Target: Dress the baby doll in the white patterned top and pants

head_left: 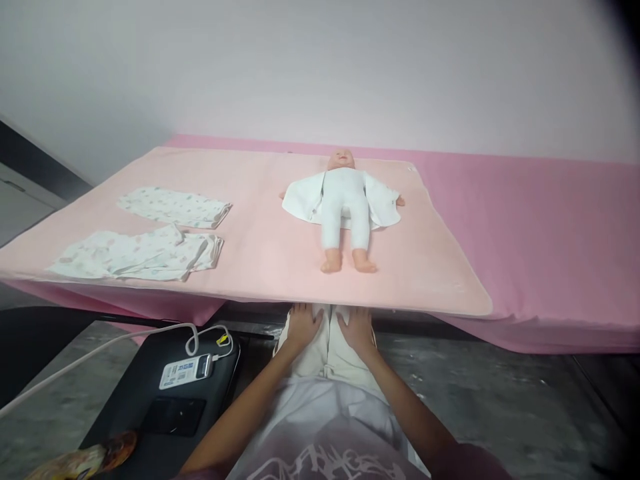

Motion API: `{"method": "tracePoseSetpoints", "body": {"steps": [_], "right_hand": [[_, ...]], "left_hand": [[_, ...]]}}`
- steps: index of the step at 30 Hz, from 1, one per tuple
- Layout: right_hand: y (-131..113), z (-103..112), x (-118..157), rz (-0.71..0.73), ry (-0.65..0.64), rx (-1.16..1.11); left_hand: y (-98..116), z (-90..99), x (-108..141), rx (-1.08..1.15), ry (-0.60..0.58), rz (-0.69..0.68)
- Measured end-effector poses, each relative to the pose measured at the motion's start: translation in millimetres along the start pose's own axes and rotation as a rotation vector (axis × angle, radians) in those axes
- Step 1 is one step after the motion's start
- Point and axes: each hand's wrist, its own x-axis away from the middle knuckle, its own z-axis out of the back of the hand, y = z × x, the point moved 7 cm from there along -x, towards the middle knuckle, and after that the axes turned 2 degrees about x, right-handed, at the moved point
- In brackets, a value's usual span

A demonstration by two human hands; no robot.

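Note:
My left hand (303,327) rests on my thigh below the table edge, fingers stretched out and holding nothing. On the other thigh lies my right hand (357,327), likewise flat with its fingers apart. Beyond them on the table, a baby doll (345,207) lies on its back, head towards the wall and bare feet towards me. An opened white top (304,197) spreads out at both sides of the doll's body. Two patterned pieces of folded baby clothing lie to the left, one farther back (173,207) and one nearer (135,253).
A pale pink mat (265,267) covers part of the table over a darker pink cloth (530,247). To my lower left, a black seat (225,373) holds a white power bank (186,371) with a cable and a dark phone-like slab (174,416). A wall stands behind the table.

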Motion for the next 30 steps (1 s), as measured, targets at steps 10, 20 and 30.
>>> {"method": "tracePoseSetpoints", "body": {"steps": [10, 20, 30], "right_hand": [[-26.5, -34.5, 0.0, -0.082, -0.178, 0.374], [-21.7, -30.1, -6.8, -0.110, -0.162, 0.422], [-23.7, -27.7, -10.3, -0.081, -0.113, 0.434]], "left_hand": [[-10.2, 8.7, -4.5, -0.032, 0.024, 0.043], [-90.8, 28.4, 140.1, 0.658, 0.022, 0.166], [-126.8, 6.3, 227.2, 0.929, -0.167, 0.505]]}}
